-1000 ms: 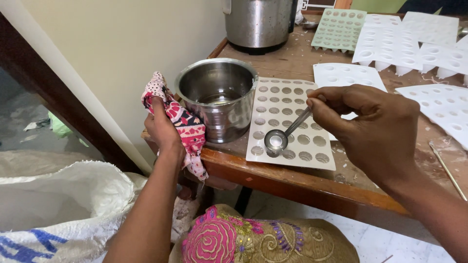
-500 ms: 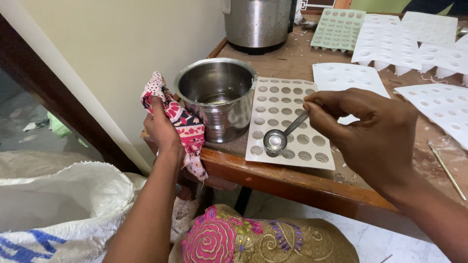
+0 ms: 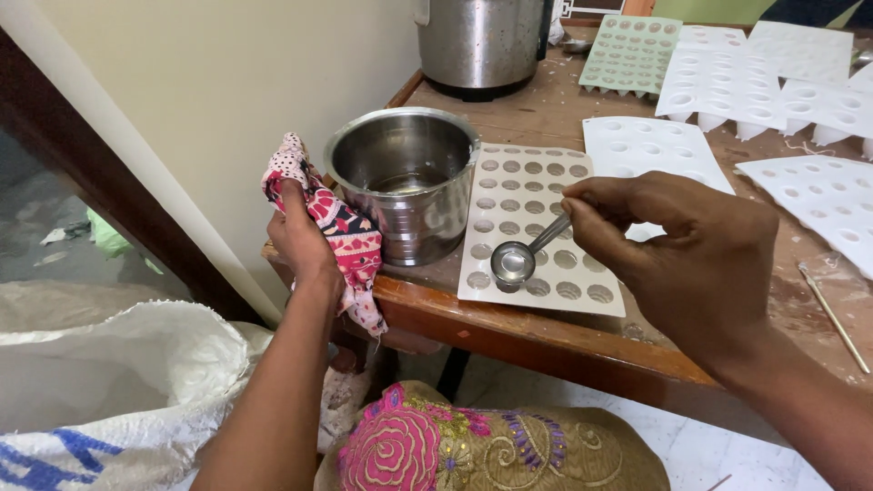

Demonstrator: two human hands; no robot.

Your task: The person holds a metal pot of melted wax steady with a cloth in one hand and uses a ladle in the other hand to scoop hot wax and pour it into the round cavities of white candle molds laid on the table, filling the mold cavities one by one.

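My right hand (image 3: 677, 250) pinches the handle of a small metal ladle (image 3: 515, 261). Its bowl hovers over the near left cavities of a white mould tray (image 3: 523, 186) with rows of round cavities. My left hand (image 3: 300, 241) grips a pink, red and black patterned cloth (image 3: 338, 238) pressed against the side of a steel pot (image 3: 406, 177). The pot stands at the table's near left corner and holds a little clear liquid at the bottom.
More white mould trays (image 3: 800, 100) and a pale green one (image 3: 629, 53) lie further back on the wooden table (image 3: 546, 336). A big steel vessel (image 3: 480, 41) stands behind. A thin stick (image 3: 832, 314) lies at right. A white sack (image 3: 118, 382) sits at lower left.
The ladle has shifted slightly left and nearer over the tray's front cavities. My left hand and the cloth have stayed against the pot.
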